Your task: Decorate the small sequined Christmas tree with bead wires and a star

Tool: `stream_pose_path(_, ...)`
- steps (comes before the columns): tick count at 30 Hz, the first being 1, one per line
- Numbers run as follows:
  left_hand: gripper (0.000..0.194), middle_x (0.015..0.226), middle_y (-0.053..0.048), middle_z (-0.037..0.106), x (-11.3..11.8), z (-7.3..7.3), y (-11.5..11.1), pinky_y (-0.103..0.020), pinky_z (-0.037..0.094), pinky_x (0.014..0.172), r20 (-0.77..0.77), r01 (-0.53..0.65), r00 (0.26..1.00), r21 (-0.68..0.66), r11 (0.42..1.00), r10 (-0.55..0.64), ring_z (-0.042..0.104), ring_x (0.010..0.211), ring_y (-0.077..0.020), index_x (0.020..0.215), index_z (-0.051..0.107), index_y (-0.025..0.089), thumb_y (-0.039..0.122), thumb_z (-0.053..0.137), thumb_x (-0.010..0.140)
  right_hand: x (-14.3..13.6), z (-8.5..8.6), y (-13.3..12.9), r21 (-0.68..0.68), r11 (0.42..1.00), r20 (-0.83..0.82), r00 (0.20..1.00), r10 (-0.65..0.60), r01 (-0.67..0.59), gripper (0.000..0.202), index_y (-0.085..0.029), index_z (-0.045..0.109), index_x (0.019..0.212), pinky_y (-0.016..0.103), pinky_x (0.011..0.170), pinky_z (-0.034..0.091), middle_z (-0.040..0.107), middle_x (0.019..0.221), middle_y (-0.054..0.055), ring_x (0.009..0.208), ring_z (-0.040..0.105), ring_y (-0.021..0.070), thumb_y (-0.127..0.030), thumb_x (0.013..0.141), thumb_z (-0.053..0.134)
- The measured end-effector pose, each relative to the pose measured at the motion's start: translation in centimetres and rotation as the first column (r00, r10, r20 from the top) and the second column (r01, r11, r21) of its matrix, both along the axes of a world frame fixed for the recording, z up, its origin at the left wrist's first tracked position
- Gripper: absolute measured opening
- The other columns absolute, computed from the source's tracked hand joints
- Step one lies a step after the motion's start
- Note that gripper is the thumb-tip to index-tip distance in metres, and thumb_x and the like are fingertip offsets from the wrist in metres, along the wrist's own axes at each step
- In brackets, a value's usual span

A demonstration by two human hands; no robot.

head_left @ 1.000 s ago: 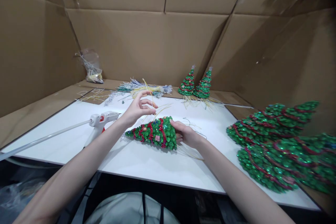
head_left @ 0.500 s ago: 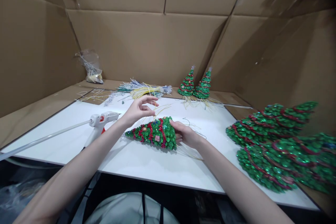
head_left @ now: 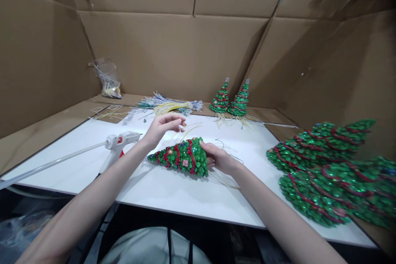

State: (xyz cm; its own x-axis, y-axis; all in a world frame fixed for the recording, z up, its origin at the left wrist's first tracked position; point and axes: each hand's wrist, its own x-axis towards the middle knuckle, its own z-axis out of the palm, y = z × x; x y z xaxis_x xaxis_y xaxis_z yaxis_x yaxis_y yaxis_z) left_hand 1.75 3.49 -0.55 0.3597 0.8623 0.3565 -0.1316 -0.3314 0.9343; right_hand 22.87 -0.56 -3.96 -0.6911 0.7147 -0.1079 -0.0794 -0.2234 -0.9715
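Observation:
A green decorated tree (head_left: 182,159) with red garlands lies on its side over the white board (head_left: 173,198), its tip toward the left. My right hand (head_left: 218,158) grips it by its wide base, thumb on the near rim and fingers behind. Above the tree, my left hand (head_left: 168,126) has its thumb and forefinger together. Whatever those fingers may pinch is too small to make out. Thin yellow wires (head_left: 192,128) lie just right of my left hand, behind the tree.
A white glue gun (head_left: 119,144) stands left of my left forearm. Wire bundles (head_left: 173,105) and two small upright trees (head_left: 220,98) are at the back. Larger trees (head_left: 321,144) lie at the right. A plastic bag (head_left: 109,80) sits at the back left, by cardboard walls.
The fingers of my left hand have closed from a spread pose, and the hand has shifted slightly. My right hand and the tree have stayed in place.

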Motion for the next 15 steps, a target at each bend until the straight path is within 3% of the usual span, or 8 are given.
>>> stream_pose_path(7,0.024,0.085,-0.004,0.069,0.24,0.05,-0.22,-0.027,0.052,0.073,0.006,-0.044,0.999,0.012,0.999,0.044,0.064,0.075,-0.0136,0.087,0.067,0.014,0.028,0.076,0.070,-0.05,0.21,-0.07,-0.013,1.000,0.005,1.000,-0.014,0.014,0.058,-0.020,0.026,0.054,0.021,0.038,0.006,0.015,0.045,-0.011,0.039,0.008,0.0032,-0.063,0.073,0.060)
stream_pose_path(15,0.019,0.076,0.000,0.064,0.22,0.08,-0.19,-0.020,0.046,0.064,-0.005,-0.083,0.997,0.038,0.996,0.083,0.058,0.070,-0.0090,0.080,0.066,0.015,0.026,0.077,0.069,-0.03,0.05,-0.03,-0.029,0.999,-0.005,1.000,-0.018,0.018,0.058,-0.020,0.027,0.053,0.020,0.038,0.006,0.016,0.045,-0.011,0.039,0.009,0.0027,-0.062,0.073,0.060)
